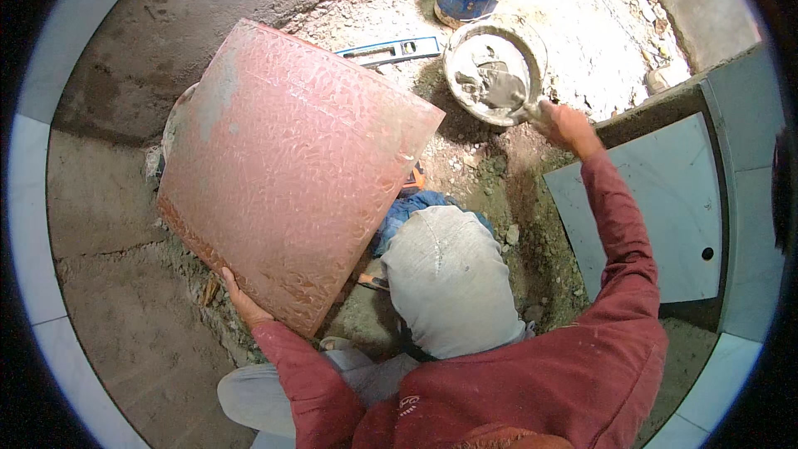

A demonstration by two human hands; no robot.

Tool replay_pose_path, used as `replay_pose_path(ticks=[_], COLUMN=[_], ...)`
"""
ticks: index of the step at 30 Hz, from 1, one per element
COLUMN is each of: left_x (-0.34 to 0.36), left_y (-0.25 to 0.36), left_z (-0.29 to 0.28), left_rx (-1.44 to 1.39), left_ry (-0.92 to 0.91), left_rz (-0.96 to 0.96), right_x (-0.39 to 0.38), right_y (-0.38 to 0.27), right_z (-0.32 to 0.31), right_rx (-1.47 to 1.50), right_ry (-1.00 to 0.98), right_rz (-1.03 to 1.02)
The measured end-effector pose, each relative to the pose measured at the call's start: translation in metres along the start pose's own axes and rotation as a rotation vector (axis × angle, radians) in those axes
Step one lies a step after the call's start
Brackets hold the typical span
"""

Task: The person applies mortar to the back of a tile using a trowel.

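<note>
My left hand (243, 298) grips the lower left edge of a large pink square tile (291, 158), whose mottled back faces up. My right hand (567, 126) is closed on the handle of a trowel (532, 110) at the right rim of a round bucket. The bucket (472, 115) holds wet grey mortar (490, 71), and the trowel's blade is in it. My bent knee in grey trousers (440, 274) is beside the tile, with a blue cloth (420, 204) and a small orange-and-black object (416, 175) partly hidden near it.
A blue paint-stained bucket (465, 0) stands behind the mortar bucket. A blue-edged spirit level (403, 48) lies on the rubble floor (582, 17). A pale tile with a hole (640, 216) is at the right. Rough concrete walls (108, 299) and pale tiled edges surround me.
</note>
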State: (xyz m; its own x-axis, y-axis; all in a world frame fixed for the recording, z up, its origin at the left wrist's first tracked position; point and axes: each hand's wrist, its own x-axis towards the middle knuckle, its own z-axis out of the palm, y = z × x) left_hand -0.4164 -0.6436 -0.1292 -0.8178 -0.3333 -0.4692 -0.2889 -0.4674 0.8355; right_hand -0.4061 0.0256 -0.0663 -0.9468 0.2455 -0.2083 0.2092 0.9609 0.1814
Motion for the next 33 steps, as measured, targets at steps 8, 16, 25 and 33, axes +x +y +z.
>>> replay_pose_path(ticks=[8, 16, 25, 33], left_x=[-0.004, -0.003, 0.000, 0.002], left_y=[0.003, 0.006, 0.004, 0.003], left_z=[0.011, 0.011, 0.007, 0.011], left_rx=[0.036, 0.043, -0.027, 0.027], left_ry=[0.036, 0.085, 0.036, 0.067], left_rz=[-0.018, 0.004, -0.035, -0.058], right_x=[0.045, 0.039, 0.037, 0.062], right_y=[-0.005, -0.017, 0.012, -0.038], right_z=[-0.090, -0.041, -0.101, -0.060], right_rx=[-0.513, -0.772, -0.837, -1.062], right_ry=[0.273, 0.332, 0.421, 0.382], right_rz=[-0.210, -0.386, -0.295, -0.364])
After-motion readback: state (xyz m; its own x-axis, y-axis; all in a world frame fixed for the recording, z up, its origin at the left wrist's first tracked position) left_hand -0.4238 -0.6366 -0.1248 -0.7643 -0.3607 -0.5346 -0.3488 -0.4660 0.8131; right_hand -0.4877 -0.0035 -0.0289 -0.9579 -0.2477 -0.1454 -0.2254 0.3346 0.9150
